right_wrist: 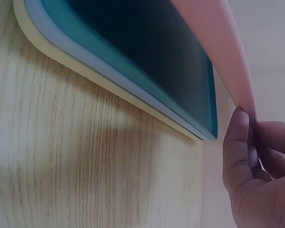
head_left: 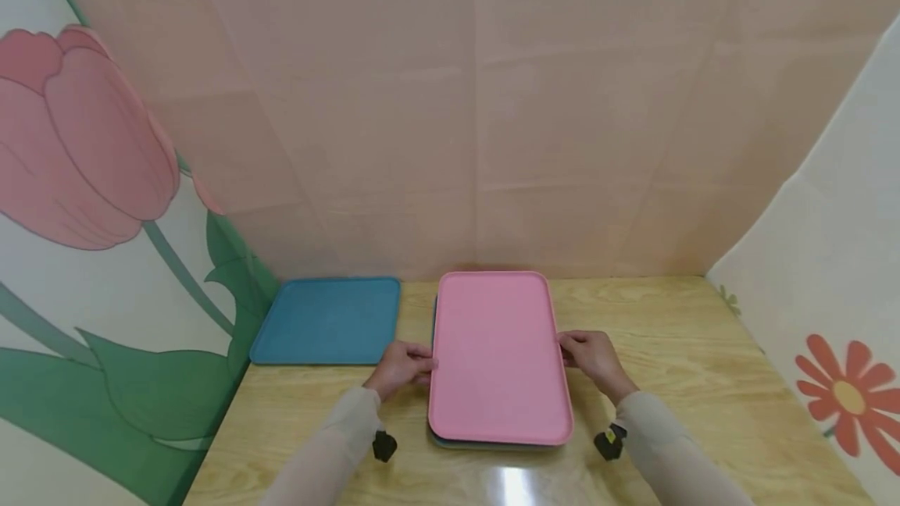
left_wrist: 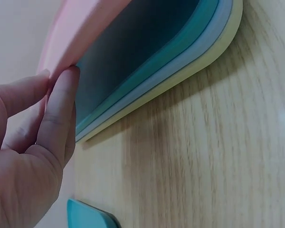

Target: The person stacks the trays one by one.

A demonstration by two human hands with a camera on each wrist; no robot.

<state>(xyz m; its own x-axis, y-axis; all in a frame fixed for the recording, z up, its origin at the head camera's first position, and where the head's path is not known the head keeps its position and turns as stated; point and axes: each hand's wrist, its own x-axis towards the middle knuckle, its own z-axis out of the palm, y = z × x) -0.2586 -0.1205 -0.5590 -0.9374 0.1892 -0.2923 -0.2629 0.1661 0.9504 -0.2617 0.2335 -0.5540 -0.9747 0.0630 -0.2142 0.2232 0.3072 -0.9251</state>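
A pink tray (head_left: 501, 358) is held by its two long sides, lifted off a stack of trays. My left hand (head_left: 404, 368) pinches its left edge between thumb and fingers. On the opposite edge my right hand (head_left: 593, 355) does the same. Both wrist views show a gap between the pink tray and the stack beneath. That stack has a teal tray (left_wrist: 180, 40) on top, a pale blue-grey tray (right_wrist: 61, 40) under it, and a cream tray (right_wrist: 35, 45) at the bottom. From the head view the pink tray hides most of them.
A blue tray (head_left: 326, 321) lies flat on the wood-grain table (head_left: 654, 350) at the back left, its long side running left to right. Behind the table hangs a plain pinkish-tan cloth (head_left: 478, 115). Flower-printed cloths (head_left: 808, 272) flank the left and right sides.
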